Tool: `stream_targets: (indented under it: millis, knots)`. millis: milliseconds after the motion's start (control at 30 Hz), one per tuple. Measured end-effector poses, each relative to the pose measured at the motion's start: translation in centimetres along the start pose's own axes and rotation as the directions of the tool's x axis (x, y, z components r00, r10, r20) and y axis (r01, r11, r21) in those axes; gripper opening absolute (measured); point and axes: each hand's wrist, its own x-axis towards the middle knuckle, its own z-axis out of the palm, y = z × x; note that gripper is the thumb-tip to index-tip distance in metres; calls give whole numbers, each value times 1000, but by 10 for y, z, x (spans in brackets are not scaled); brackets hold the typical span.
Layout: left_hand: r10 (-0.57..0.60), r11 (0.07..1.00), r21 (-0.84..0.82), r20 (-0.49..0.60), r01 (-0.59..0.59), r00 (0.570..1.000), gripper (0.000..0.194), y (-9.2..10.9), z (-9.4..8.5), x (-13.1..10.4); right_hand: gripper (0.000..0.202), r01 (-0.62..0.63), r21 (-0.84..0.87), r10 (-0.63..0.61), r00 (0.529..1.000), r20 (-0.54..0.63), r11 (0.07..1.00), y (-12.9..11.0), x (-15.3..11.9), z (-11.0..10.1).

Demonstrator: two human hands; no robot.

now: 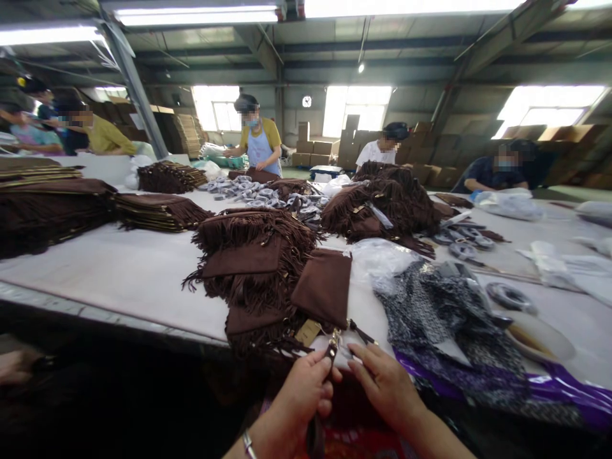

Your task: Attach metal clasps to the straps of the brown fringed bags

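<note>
Near the table's front edge, my left hand (308, 386) is closed around a dark brown strap (314, 433) with a gold metal clasp (334, 339) at its top. Just right of it, my right hand (385, 382) has its thumb and fingertips together beside the clasp; whatever is between them is too small to name. A flat brown pouch (324, 287) lies right behind the clasp, and a tan tag (307, 332) rests at its lower corner. Brown fringed bags (248, 255) are piled to the left of the pouch.
More brown bags stand stacked at the left (52, 210) and behind (382, 197). Wrapped grey straps (258, 191) lie mid-table. On the right are a black-and-white patterned plastic bag (440, 312) and a bowl (540, 338). Several people work around the table; a person's hand (16, 368) shows at far left.
</note>
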Motion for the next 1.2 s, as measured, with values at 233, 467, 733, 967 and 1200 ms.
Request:
stream_targets:
  millis: [233,467,733,967,1200]
  knots:
    - [-5,1000,7,8,5,1000,31,0,3,-2,24,34,82,-34,999,0,996,-10,4,4]
    - [6,998,55,36,-8,999,30,-2,7,-2,22,36,98,-38,999,27,995,-17,9,2]
    - [16,995,103,2,-16,1000,31,-2,8,-2,21,54,162,-57,998,11,985,-11,12,6]
    - [9,993,114,-4,-8,1000,26,-4,6,-1,26,13,248,-19,1000,20,969,-11,12,9]
    - [31,997,70,-9,-30,999,29,-6,2,-1,29,-130,432,182,980,-81,893,0,6,1]
